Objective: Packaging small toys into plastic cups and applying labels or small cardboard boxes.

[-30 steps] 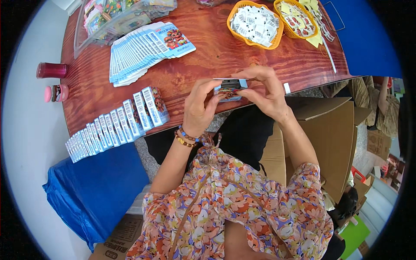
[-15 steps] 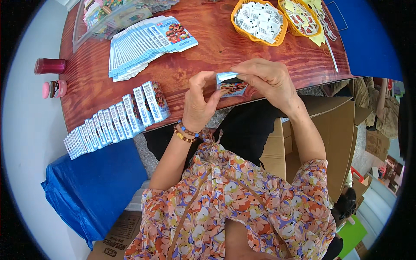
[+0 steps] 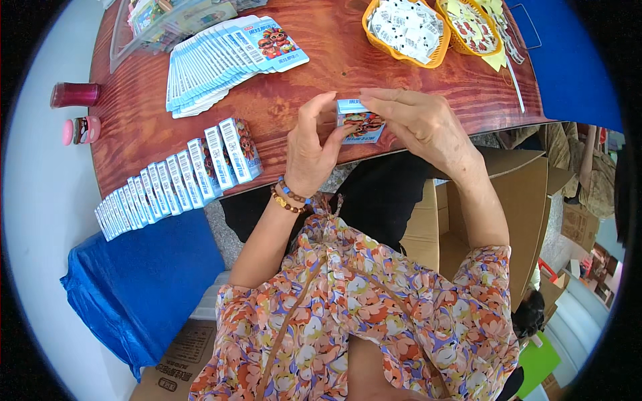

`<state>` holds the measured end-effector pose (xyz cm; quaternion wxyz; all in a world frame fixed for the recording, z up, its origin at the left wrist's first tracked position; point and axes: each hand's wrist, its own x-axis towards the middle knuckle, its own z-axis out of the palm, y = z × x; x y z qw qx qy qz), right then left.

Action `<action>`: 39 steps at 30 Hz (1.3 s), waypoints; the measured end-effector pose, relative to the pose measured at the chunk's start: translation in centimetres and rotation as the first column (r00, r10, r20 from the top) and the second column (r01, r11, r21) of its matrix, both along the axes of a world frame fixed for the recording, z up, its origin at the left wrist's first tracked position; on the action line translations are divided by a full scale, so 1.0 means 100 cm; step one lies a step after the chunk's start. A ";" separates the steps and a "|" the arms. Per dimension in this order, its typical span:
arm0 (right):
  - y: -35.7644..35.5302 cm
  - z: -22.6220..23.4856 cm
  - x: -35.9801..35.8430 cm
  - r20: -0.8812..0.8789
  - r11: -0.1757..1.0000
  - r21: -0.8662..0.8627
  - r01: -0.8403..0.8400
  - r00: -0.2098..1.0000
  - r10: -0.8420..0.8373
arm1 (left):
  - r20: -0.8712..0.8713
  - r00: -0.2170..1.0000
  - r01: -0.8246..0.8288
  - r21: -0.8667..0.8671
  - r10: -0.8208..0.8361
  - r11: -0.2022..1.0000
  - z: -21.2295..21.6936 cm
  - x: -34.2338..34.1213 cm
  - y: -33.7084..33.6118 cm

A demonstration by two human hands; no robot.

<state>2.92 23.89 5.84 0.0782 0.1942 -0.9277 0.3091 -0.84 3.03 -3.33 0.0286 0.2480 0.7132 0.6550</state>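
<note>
At the near edge of the table (image 3: pixel 341 67), between the two hands, sits a small blue-and-white box (image 3: pixel 365 125) with its cartoon side facing the person. A second ago its top gapes dark; now a pale blue panel lies across that opening, so I judge the closing of this box nearly done, though whether the flap is fully tucked I cannot tell.

The left hand (image 3: pixel 309 150), at the box's 8 o'clock, grips it in a half-curled C: thumb on the cartoon side, index finger arched up beside the top left corner, a gap showing between them. At 3 o'clock the right hand (image 3: pixel 421 123) reaches over, its fingers close together and fairly straight, tips at the top right corner; its thumb is mostly hidden, so I cannot tell if it pinches.

Farther out, a row of similar boxes (image 3: pixel 234 150) stands between 8 and 9 o'clock, fanned flat cartons (image 3: pixel 234 60) lie toward 10, a yellow basket (image 3: pixel 438 59) of white packets sits near 1, and an open cardboard carton (image 3: pixel 495 200) waits at 4
</note>
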 end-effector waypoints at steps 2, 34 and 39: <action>0.001 0.000 -0.002 -0.010 1.000 0.024 0.004 1.000 -0.004 | -0.296 0.955 -0.067 -0.170 0.014 0.983 0.003 -0.004 -0.001; 0.018 -0.032 0.008 0.037 0.928 -0.372 -0.013 0.999 0.029 | -0.002 0.986 0.166 -0.051 -0.166 0.985 0.027 -0.005 -0.006; 0.022 -0.028 0.006 0.151 0.888 -0.454 -0.067 0.977 0.151 | 0.086 0.977 0.199 -0.040 -0.195 0.979 0.030 0.003 -0.011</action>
